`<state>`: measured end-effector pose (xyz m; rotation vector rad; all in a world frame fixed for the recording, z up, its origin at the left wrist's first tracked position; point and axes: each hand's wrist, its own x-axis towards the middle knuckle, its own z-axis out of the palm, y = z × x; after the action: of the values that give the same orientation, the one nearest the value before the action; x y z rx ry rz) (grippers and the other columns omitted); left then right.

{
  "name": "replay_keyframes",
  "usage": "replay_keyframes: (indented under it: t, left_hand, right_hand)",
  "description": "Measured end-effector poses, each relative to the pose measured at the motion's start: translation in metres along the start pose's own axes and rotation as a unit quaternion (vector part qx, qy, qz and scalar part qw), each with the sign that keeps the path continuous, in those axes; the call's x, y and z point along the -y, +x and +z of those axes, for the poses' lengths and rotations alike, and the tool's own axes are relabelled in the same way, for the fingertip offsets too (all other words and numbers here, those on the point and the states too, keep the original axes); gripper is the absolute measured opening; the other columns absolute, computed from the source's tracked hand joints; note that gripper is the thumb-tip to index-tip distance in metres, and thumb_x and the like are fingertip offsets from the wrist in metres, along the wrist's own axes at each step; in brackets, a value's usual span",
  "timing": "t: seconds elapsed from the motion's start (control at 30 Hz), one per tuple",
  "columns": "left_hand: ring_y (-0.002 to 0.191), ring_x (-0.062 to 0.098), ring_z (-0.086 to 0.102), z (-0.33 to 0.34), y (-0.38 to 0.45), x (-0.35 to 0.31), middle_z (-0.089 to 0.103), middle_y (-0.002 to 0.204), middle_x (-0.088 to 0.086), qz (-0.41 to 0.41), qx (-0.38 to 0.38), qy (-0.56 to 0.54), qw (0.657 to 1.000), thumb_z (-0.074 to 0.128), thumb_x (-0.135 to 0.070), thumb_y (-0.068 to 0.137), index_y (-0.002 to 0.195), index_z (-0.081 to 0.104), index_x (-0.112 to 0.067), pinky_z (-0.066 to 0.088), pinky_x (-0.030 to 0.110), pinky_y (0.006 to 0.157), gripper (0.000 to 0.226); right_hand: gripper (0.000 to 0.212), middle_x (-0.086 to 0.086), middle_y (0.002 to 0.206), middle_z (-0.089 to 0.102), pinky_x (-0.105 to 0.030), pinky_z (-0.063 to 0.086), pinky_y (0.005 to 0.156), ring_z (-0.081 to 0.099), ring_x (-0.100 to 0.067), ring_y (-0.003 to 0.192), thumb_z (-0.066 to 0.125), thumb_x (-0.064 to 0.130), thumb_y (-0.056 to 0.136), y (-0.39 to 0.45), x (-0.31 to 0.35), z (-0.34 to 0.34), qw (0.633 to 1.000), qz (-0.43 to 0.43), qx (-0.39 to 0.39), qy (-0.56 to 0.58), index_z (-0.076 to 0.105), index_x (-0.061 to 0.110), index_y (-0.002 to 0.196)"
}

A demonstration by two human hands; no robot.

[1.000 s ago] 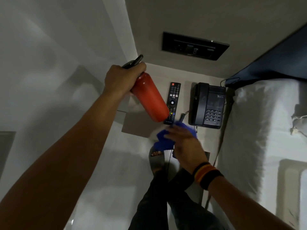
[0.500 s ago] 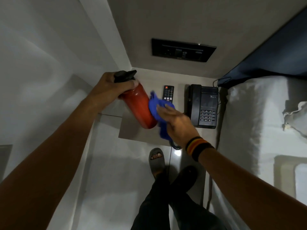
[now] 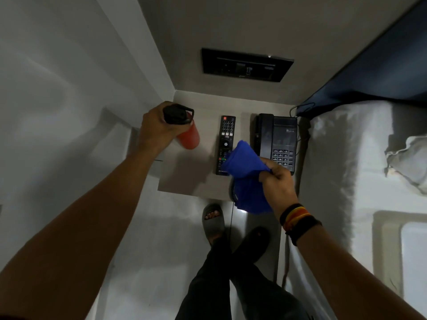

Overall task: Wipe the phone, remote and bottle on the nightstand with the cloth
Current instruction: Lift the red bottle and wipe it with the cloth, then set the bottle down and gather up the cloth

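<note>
The left hand [image 3: 159,130] is wrapped around the black cap and neck of the red bottle [image 3: 189,138], fingers closed on it. The bottle stands near the left rear of the nightstand [image 3: 184,179]; whether its base is fully seated on the surface cannot be told from this view. The right hand [image 3: 276,181] is closed in a pinch on a bunched blue cloth [image 3: 245,165], held above the front right part of the nightstand. The cloth hangs in two folds and covers the lower end of the remote [image 3: 226,144] and the front left corner of the phone [image 3: 276,139]. It is not clear whether the cloth touches either item.

The remote lies flat between the bottle and the phone, apart from both. The phone sits at the right edge of the nightstand, just beside the bed [image 3: 346,158], with its cord [image 3: 302,107] running off behind it.

Risks from this position, as a judgement:

- If the bottle is released before its base is flat, it may tip toward the remote or roll off the left edge.
- A wipe across the phone may lift the handset from its cradle or press keys.
- A loose fold of cloth may drag the remote toward the front edge and drop it to the floor.
- The hanging cloth hides part of both items, so areas may be missed.
</note>
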<state>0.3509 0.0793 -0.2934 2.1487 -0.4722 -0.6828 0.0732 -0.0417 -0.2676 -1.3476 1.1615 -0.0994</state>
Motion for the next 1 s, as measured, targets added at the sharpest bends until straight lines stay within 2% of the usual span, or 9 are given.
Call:
replay_keyframes:
  t: [0.23,0.4,0.47,0.53,0.63,0.73,0.8,0.87,1.0]
  left_hand:
    - [0.112,0.016,0.07,0.018,-0.002,0.011,0.075,0.114,-0.008,-0.014,0.021,0.017,1.0,0.094,-0.021,0.073,0.125,0.074,-0.024,0.059,0.036,0.101,0.056]
    - [0.147,0.019,0.041,0.01,-0.025,-0.01,0.039,0.165,-0.004,-0.083,0.08,0.039,0.993,0.098,-0.032,0.071,0.166,0.022,-0.034,0.038,0.039,0.118,0.121]
    - [0.16,0.027,0.027,0.005,-0.049,-0.027,0.022,0.175,0.001,-0.083,0.054,0.046,0.994,0.097,-0.039,0.071,0.167,0.013,-0.039,0.033,0.051,0.126,0.128]
    - [0.16,0.023,0.025,0.004,-0.079,-0.051,0.019,0.177,0.0,-0.046,0.004,0.033,0.998,0.087,-0.058,0.073,0.165,0.019,-0.043,0.034,0.044,0.124,0.116]
    - [0.138,0.012,0.051,0.012,-0.113,-0.104,0.049,0.157,-0.006,-0.024,0.053,-0.006,0.998,0.064,-0.083,0.071,0.152,0.04,-0.049,0.043,0.024,0.099,0.092]
    - [0.115,0.001,0.07,0.03,-0.124,-0.155,0.074,0.118,-0.025,-0.105,0.266,-0.067,0.956,0.062,-0.099,0.058,0.111,0.067,-0.056,0.052,0.029,0.092,0.068]
    - [0.118,0.01,0.074,0.041,-0.128,-0.181,0.081,0.118,-0.013,-0.157,0.372,-0.089,0.91,0.077,-0.084,0.064,0.118,0.076,-0.035,0.056,0.038,0.102,0.073]
    - [0.111,0.019,0.078,0.056,-0.132,-0.2,0.084,0.114,0.0,-0.148,0.4,-0.052,0.903,0.086,-0.058,0.076,0.119,0.079,-0.017,0.06,0.037,0.098,0.06]
    - [0.062,0.011,0.062,0.106,-0.156,-0.235,0.068,0.073,0.001,-0.058,0.335,0.038,0.94,0.09,-0.032,0.083,0.088,0.071,-0.012,0.046,0.018,0.051,0.028]
  right_hand:
    - [0.05,0.005,0.082,0.071,-0.043,0.051,0.081,0.061,-0.026,0.09,0.043,-0.008,0.081,-0.003,0.009,-0.01,0.988,0.091,0.003,0.122,0.071,0.032,0.073]
    - [0.045,-0.013,0.114,0.067,-0.046,0.053,0.086,0.062,-0.034,0.101,0.042,-0.012,0.079,-0.013,0.017,-0.022,0.97,0.097,0.058,0.215,0.069,0.018,0.099]
    - [0.049,-0.013,0.119,0.068,-0.043,0.055,0.082,0.063,-0.034,0.101,0.043,-0.013,0.078,-0.02,0.024,-0.028,0.958,0.089,0.097,0.253,0.07,0.018,0.105]
    - [0.054,-0.013,0.12,0.068,-0.04,0.056,0.081,0.065,-0.032,0.1,0.041,-0.013,0.078,-0.029,0.032,-0.034,0.945,0.079,0.134,0.286,0.072,0.019,0.109]
    - [0.058,-0.021,0.124,0.065,-0.043,0.052,0.091,0.062,-0.033,0.104,0.039,-0.014,0.077,-0.047,0.046,-0.046,0.929,0.057,0.175,0.321,0.068,0.014,0.12]
    - [0.057,-0.027,0.125,0.058,-0.051,0.043,0.103,0.056,-0.038,0.11,0.038,-0.014,0.075,-0.07,0.061,-0.062,0.913,0.044,0.205,0.351,0.06,0.001,0.126]
    - [0.056,-0.031,0.127,0.056,-0.048,0.046,0.102,0.057,-0.038,0.11,0.04,-0.013,0.074,-0.089,0.071,-0.082,0.911,0.037,0.205,0.354,0.057,-0.004,0.127]
    - [0.054,-0.031,0.13,0.057,-0.045,0.047,0.1,0.06,-0.037,0.11,0.041,-0.011,0.076,-0.106,0.076,-0.104,0.914,0.035,0.193,0.354,0.058,-0.002,0.128]
    - [0.033,-0.023,0.123,0.067,-0.047,0.049,0.101,0.065,-0.036,0.11,0.056,-0.001,0.091,-0.139,0.049,-0.164,0.95,0.063,0.117,0.284,0.064,0.001,0.123]
